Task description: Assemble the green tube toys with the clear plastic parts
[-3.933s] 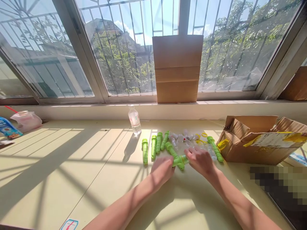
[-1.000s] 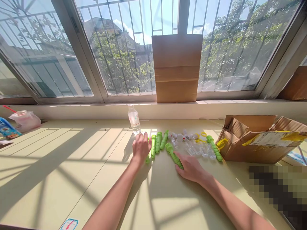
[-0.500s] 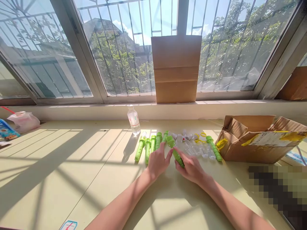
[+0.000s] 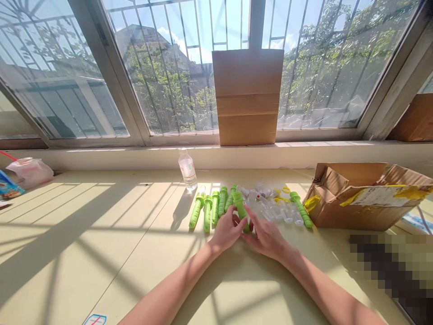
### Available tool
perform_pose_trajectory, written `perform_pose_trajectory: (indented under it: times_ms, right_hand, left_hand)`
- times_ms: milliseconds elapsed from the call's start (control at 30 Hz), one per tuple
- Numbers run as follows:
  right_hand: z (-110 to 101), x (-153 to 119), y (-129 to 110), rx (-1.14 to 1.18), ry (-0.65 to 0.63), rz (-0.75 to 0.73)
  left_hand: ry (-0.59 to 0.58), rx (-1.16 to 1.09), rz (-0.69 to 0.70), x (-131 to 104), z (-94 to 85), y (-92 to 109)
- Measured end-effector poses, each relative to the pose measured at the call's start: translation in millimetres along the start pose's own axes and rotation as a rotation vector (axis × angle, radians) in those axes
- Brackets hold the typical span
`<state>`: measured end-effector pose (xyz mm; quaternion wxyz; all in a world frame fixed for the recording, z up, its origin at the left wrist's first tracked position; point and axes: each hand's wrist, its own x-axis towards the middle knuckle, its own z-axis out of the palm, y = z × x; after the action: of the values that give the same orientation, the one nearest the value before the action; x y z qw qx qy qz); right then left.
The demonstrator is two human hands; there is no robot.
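Between my hands a green ribbed tube (image 4: 240, 207) with a wide cap end stands tilted, its lower end by my fingers. My left hand (image 4: 228, 228) grips it from the left with thumb and fingers. My right hand (image 4: 264, 232) closes on its lower right side, fingertips partly hidden. Several similar green tubes (image 4: 207, 214) lie in a row beyond my left hand. Clear plastic tubes (image 4: 287, 214) and small clear parts lie past my right hand, with yellow rings (image 4: 286, 190) behind them. Another green tube (image 4: 301, 210) lies at the right end of the row.
An open cardboard box (image 4: 358, 212) with yellow tape sits on the table (image 4: 101, 253) at the right. A water bottle (image 4: 187, 170) stands behind the row. A pink container (image 4: 30, 173) and a blue packet (image 4: 9, 186) are at the far left. Cardboard (image 4: 248, 97) leans against the window.
The held green tube has turned more upright and moved slightly left. My left fingers have come down around it, and my right hand has shifted a little toward it.
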<state>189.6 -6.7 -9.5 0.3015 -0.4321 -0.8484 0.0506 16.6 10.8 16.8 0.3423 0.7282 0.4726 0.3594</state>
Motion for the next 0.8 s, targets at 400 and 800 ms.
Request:
perform_pose_trajectory:
  times_ms: [400, 800]
  right_hand:
    - [-1, 2, 1, -0.115, -0.134, 0.085]
    - [1, 0, 3, -0.135, 0.015, 0.027]
  left_hand:
    - [0.235, 0.196, 0.038, 4, 1.5, -11]
    - [0.140, 0.376, 0.044, 6, 2.1, -20]
